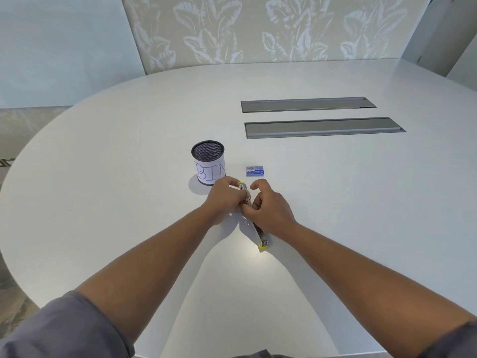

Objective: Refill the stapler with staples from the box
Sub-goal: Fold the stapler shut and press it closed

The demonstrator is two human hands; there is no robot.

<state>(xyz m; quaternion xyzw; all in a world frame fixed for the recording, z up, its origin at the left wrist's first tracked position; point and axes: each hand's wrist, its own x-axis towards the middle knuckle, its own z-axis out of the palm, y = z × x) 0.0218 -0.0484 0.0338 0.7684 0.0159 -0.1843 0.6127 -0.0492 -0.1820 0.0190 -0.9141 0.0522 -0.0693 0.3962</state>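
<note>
A metal stapler with yellow ends lies swung open on the white table, stretched from far to near between my hands. My left hand grips its far half, whose yellow tip shows above my fingers. My right hand pinches the stapler's middle, with thumb and forefinger curled apart above it. The near half sticks out below my right hand, ending in a yellow cap. A small blue staple box lies closed on the table just beyond my hands.
A black mesh cup with a paper label reading "BIN" stands left of the staple box, close to my left hand. Two long grey recessed panels sit in the tabletop further back on the right.
</note>
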